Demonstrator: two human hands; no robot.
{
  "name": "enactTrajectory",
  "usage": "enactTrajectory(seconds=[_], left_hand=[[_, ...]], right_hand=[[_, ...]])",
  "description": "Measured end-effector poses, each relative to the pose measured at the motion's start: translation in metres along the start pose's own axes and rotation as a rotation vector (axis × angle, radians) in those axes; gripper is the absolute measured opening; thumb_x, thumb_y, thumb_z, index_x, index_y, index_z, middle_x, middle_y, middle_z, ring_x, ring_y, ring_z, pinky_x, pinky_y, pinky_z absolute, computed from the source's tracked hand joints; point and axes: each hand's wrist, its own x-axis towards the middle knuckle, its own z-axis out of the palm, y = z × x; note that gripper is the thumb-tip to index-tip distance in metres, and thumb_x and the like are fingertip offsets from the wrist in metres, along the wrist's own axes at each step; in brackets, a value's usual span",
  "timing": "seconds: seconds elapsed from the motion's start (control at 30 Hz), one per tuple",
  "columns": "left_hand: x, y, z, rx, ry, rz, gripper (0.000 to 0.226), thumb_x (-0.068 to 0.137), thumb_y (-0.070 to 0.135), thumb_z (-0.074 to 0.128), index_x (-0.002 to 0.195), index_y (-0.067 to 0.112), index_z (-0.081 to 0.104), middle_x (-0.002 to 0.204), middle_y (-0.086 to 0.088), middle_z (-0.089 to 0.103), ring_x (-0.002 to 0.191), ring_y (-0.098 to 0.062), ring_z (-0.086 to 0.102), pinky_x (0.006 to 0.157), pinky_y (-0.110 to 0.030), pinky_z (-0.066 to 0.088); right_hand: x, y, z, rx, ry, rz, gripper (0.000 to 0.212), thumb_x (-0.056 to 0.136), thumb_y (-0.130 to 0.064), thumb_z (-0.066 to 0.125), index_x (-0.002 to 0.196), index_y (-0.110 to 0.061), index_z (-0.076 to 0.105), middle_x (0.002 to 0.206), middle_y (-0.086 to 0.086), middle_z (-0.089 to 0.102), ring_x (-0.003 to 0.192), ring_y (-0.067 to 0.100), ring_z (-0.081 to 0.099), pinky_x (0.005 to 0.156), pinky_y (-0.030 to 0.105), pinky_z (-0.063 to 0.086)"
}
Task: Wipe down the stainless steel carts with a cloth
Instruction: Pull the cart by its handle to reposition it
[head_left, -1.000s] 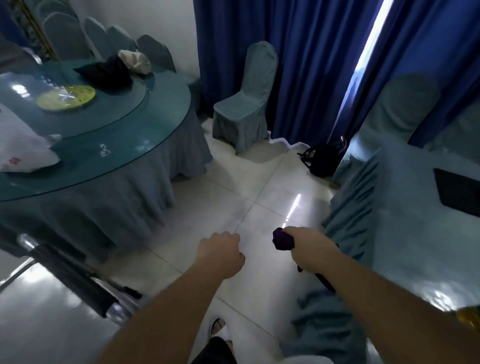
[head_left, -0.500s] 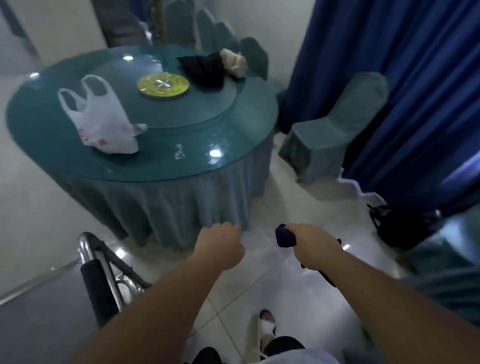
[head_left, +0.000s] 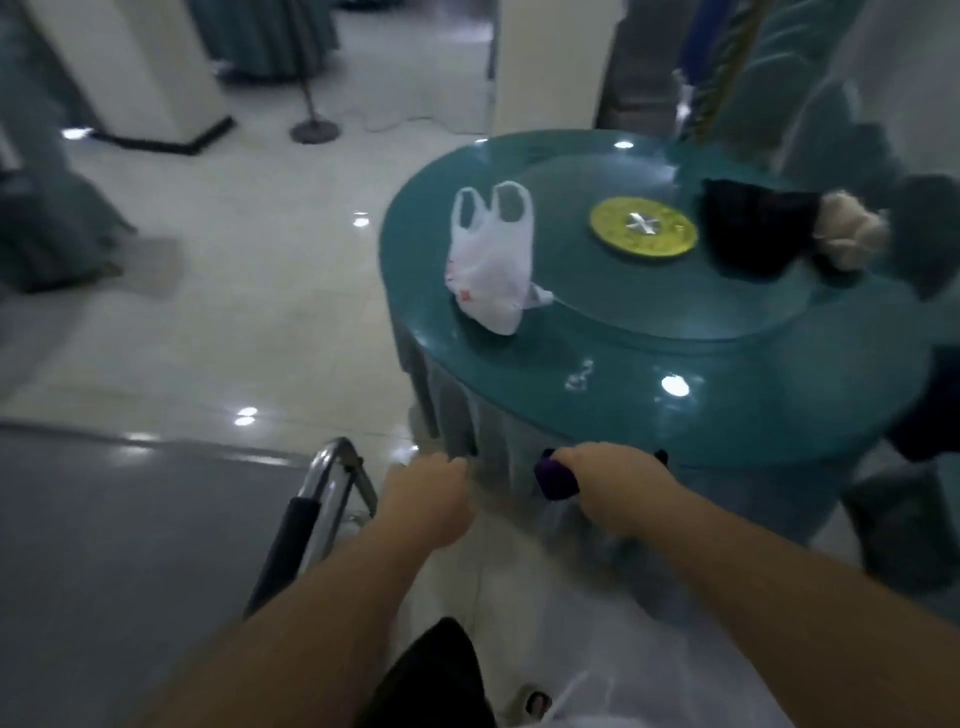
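1. The right hand (head_left: 613, 488) is fisted on a purple cloth (head_left: 557, 475), only a bunched end showing; a loose clasp could let it drop to the floor.
2. The left hand (head_left: 428, 499) is curled closed and looks empty, beside the cart (head_left: 130, 545) handle (head_left: 306, 514) at lower left.
3. The frame is blurred, so a hasty reach may knock the handle or brush the worktop (head_left: 727, 395) skirt just ahead.
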Motion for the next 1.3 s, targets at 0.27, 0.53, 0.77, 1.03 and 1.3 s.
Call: enactTrajectory(seconds=[0.27,0.53,0.77,1.03,1.3], left_hand=[[-0.001,-0.127,-0.03,-0.158,0.11,-0.435,0.038,0.098,0.045,0.053,0.126,0.023,0.064,0.123,-0.004,0.065,0.113,-0.029,0.065,0.094,-0.042,0.055],[0.015,-0.244,-0.047,-0.273,0.064,-0.674,0.046,0.1,0.04,0.05,0.142,0.021,0.055,0.141,-0.005,0.059,0.128,-0.028,0.058,0.104,-0.04,0.048],[0.002,-0.304,-0.041,-0.402,0.088,-0.891,0.043,0.1,0.037,0.048,0.141,0.024,0.056,0.145,-0.005,0.058,0.131,-0.029,0.056,0.106,-0.044,0.046],[-0.017,-0.346,-0.007,-0.573,0.037,-1.28,0.047,0.101,0.038,0.055,0.144,0.021,0.059,0.143,-0.009,0.061,0.128,-0.031,0.062,0.105,-0.043,0.052],[-0.027,-0.296,-0.028,-0.723,0.011,-1.767,0.046,0.102,0.039,0.053,0.143,0.02,0.059,0.145,-0.012,0.06,0.132,-0.033,0.058,0.108,-0.043,0.049]], right_hand=[[0.127,-0.09,-0.077,-0.114,0.039,-0.358,0.047,0.089,-0.01,0.062,0.132,-0.029,0.054,0.118,0.0,0.062,0.108,0.027,0.062,0.09,0.046,0.054],[0.227,-0.212,-0.137,-0.196,0.04,-0.501,0.053,0.092,-0.01,0.061,0.14,-0.028,0.05,0.121,0.001,0.062,0.105,0.027,0.062,0.09,0.046,0.056],[0.29,-0.312,-0.16,-0.341,-0.006,-0.692,0.057,0.091,-0.004,0.054,0.143,-0.026,0.048,0.121,0.001,0.062,0.107,0.027,0.063,0.089,0.041,0.055],[0.356,-0.444,-0.155,-0.547,-0.127,-1.048,0.056,0.09,-0.004,0.052,0.139,-0.031,0.053,0.126,-0.003,0.061,0.113,0.027,0.063,0.09,0.042,0.053],[0.361,-0.531,-0.139,-0.831,-0.246,-1.426,0.037,0.093,-0.007,0.053,0.126,-0.024,0.059,0.111,0.005,0.066,0.09,0.026,0.065,0.075,0.042,0.055]])
